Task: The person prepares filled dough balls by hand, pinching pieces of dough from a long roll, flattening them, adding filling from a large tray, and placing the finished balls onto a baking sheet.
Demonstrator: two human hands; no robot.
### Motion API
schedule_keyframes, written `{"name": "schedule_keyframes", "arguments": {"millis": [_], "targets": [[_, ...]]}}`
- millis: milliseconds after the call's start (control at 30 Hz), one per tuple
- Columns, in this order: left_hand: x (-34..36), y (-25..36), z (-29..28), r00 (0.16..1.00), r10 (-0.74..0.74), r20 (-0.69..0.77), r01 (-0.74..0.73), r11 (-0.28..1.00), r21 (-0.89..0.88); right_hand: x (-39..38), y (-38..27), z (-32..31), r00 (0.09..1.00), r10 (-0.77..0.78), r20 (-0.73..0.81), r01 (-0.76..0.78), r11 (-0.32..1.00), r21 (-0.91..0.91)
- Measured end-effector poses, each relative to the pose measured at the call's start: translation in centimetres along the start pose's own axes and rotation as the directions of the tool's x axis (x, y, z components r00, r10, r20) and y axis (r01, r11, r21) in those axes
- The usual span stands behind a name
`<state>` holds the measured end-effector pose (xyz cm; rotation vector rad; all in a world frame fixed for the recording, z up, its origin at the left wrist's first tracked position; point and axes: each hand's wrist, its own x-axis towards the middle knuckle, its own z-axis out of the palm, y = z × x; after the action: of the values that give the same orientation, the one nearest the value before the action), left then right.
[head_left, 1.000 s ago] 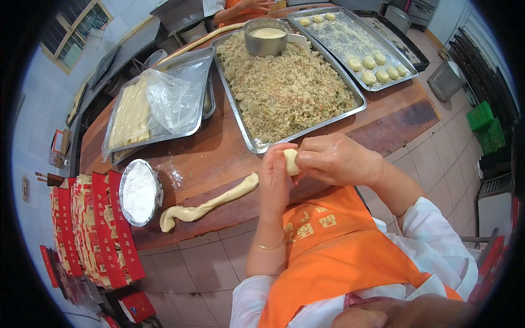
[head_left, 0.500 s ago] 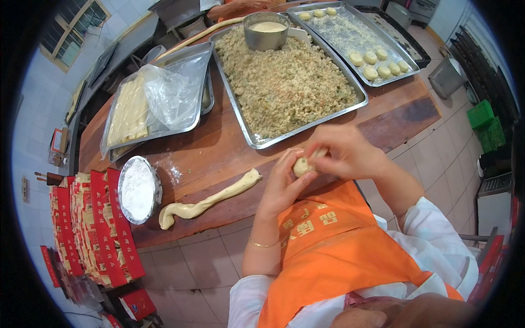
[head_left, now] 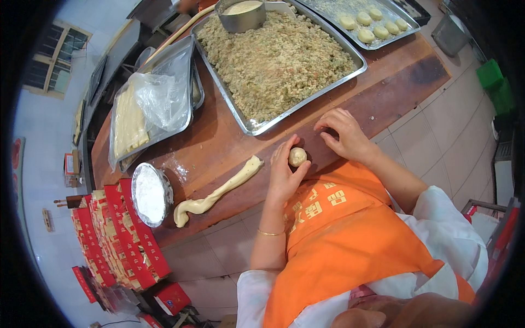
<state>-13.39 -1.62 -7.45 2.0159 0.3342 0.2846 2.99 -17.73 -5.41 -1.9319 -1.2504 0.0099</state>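
A small round ball of filled dough (head_left: 297, 157) sits between the thumb and fingers of my left hand (head_left: 281, 176), at the near edge of the wooden table. To the right, apart from the ball, my right hand (head_left: 348, 136) hovers low over the tabletop, its fingers bent and its thumb apart from them; nothing shows in it. Left of my hands a long twisted strip of dough (head_left: 221, 191) lies along the table edge. Beyond them stands a metal tray (head_left: 306, 105) heaped with crumbly greenish-brown filling (head_left: 279, 60).
A metal bowl (head_left: 240, 21) rests on the filling. At the far right a tray (head_left: 328, 27) holds several round dough pieces (head_left: 365, 35). On the left are a plastic-covered tray of dough sheets (head_left: 131, 115), a bowl of white flour (head_left: 149, 194) and red packaging (head_left: 117, 235).
My right hand has moved off the dough ball, to the right and away from me. The ball stays in my left hand. The view has shifted and turned slightly.
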Motion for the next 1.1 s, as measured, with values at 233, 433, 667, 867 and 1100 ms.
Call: {"name": "schedule_keyframes", "arguments": {"millis": [233, 433, 667, 867, 1100], "targets": [[-1.4, -1.5, 0.1, 0.979, 0.185, -0.085, -0.138, 0.91, 0.392, -0.1, -2.2, 2.3, 0.985, -0.137, 0.104, 0.115, 0.975, 0.191], [-1.9, -1.1, 0.2, 0.979, 0.136, -0.151, -0.088, 0.953, 0.29, -0.6, -1.9, 3.7, 0.989, -0.08, 0.124, 0.047, 0.968, 0.245], [-1.6, -0.8, -0.5, 0.991, 0.056, -0.123, -0.048, 0.997, 0.063, 0.1, -2.5, 3.0, 0.971, -0.211, 0.11, 0.195, 0.971, 0.136], [2.8, 1.8, -0.5, 0.966, 0.132, -0.225, -0.098, 0.983, 0.154, 1.1, -2.9, 0.5, 0.987, -0.049, -0.153, 0.085, 0.966, 0.243], [6.4, 2.2, 2.1, 0.976, 0.171, -0.137, -0.016, 0.678, 0.735, 0.7, -1.9, -2.1, 0.957, 0.062, -0.284, 0.008, 0.971, 0.239]]}}
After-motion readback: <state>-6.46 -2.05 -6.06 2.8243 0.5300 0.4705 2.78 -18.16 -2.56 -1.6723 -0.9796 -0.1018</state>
